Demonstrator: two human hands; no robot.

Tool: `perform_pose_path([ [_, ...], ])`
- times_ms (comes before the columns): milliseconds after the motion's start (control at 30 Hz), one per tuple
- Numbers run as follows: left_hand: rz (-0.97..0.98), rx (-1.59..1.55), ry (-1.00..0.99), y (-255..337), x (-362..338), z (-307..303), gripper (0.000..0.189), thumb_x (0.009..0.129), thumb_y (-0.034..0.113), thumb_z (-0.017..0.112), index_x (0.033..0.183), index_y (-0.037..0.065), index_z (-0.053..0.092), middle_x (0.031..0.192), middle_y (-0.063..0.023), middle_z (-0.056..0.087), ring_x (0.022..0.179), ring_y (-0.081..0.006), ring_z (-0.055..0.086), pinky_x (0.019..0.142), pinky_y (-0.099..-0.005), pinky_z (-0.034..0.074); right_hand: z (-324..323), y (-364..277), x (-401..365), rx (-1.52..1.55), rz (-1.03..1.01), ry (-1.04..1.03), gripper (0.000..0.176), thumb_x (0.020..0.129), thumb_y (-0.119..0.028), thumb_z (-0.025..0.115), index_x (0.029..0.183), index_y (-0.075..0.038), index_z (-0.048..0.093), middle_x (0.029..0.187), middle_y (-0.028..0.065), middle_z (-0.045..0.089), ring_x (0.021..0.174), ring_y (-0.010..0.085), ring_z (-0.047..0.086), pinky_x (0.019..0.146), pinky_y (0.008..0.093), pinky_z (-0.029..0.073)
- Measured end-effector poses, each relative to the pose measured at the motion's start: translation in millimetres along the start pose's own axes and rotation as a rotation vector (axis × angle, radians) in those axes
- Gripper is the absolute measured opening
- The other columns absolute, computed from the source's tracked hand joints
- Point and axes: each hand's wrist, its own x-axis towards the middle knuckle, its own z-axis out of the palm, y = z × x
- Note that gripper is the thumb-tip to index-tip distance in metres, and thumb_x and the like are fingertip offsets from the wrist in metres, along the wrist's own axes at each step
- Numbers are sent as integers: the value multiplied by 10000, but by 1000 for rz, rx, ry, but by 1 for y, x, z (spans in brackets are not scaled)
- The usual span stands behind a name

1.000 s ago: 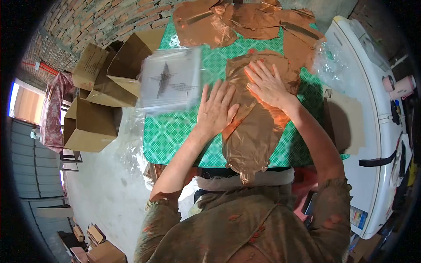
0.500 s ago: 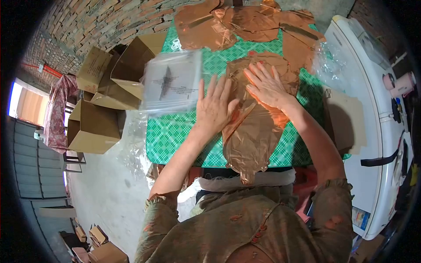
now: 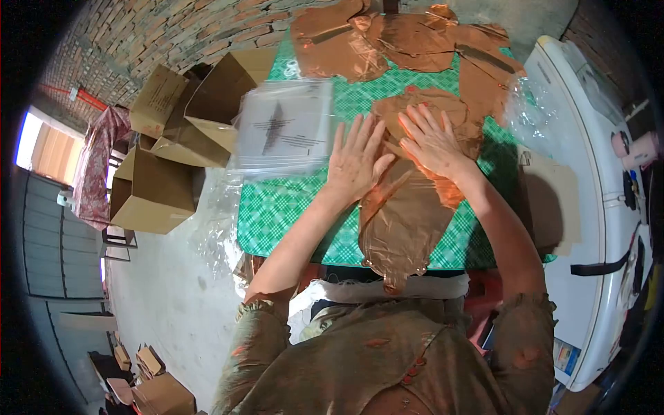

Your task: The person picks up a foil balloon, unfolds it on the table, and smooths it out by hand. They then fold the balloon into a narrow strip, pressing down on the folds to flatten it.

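Observation:
A flat, copper-coloured foil balloon (image 3: 404, 228) lies lengthwise on a green checked tablecloth (image 3: 277, 214), its narrow neck hanging over the near edge. My left hand (image 3: 354, 164) lies along the balloon's left side, fingers stretched out and thumb over the foil. Further right, my right hand (image 3: 437, 151) rests flat on the upper part with fingers spread. Beneath its palm edge the foil shines bright orange. Creases run diagonally between both hands, and the left edge looks folded over.
More copper foil balloons (image 3: 339, 48) lie along the table's far end. Left stands a stack of clear printed plastic bags (image 3: 283, 128). Open cardboard boxes (image 3: 162, 190) are beyond the table's left edge. Crumpled clear plastic (image 3: 529, 104), a cardboard sheet (image 3: 553, 200) and a white fridge (image 3: 595, 242) are right.
The whole view has shifted slightly, so the table appears further right. Both hands stay flat on the foil balloon, with little visible movement against it.

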Motion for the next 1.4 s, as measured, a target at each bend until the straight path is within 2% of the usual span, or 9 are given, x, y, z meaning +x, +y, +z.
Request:
perform_pose_path([
  [167,-125,127,43,-52,-10,-22,608,1062,456,493,1567,121,443,1635,-177,380,1543,-352,292,1259,-554,181,2,1,-2,8,-19,37,636,1097,-492,318,1647,-176,267,1726,57,195,1602,256,103,1279,577,35],
  [300,-276,286,-139,-121,-23,-17,547,1049,468,514,1515,183,523,1609,-139,437,1508,-351,361,1234,-558,244,3,2,-1,8,-28,55,631,1097,-487,321,1642,-173,278,1719,67,209,1600,261,110,1278,581,42],
  [800,-273,166,-72,-183,31,2,535,1049,421,526,1498,130,527,1550,-178,499,1458,-381,426,1182,-502,343,4,3,-1,-25,-46,89,629,1099,-487,340,1638,-168,287,1715,70,222,1596,269,126,1279,583,67],
  [900,-213,234,24,-195,36,19,527,1048,408,536,1486,116,537,1544,-182,500,1451,-379,435,1176,-506,354,3,1,-3,-18,-42,78,633,1099,-487,334,1641,-164,280,1717,69,216,1598,268,115,1281,579,61],
  [1000,-158,162,214,-140,50,-7,515,1048,385,547,1483,109,537,1546,-193,488,1449,-385,431,1180,-517,357,-3,-2,-4,-4,-24,53,639,1100,-490,322,1644,-160,273,1722,67,206,1602,265,99,1282,576,53],
  [1100,-72,-331,90,-64,51,-20,517,1048,364,552,1482,85,529,1556,-207,466,1452,-399,416,1202,-518,337,1,1,-5,8,-27,56,640,1099,-489,311,1642,-152,276,1726,65,198,1605,263,86,1282,576,39],
  [1133,-15,-359,47,-44,48,-11,538,1048,363,553,1494,65,508,1565,-216,449,1458,-406,405,1216,-512,318,3,1,-4,22,-30,72,634,1099,-486,314,1633,-146,298,1726,65,198,1605,263,86,1282,577,36],
  [1267,170,-260,7,8,43,23,653,1051,400,534,1558,13,396,1607,-226,389,1499,-398,351,1255,-500,251,-11,-2,-3,-140,-6,-75,601,1096,-473,333,1574,-118,411,1726,61,201,1606,259,82,1281,579,21],
  [1400,116,-157,-18,24,35,39,782,1033,508,503,1586,-14,322,1604,-237,389,1509,-390,325,1250,-519,221,8,4,-1,80,-67,119,574,1068,-466,397,1472,-77,519,1721,82,216,1607,277,80,1274,602,30],
])
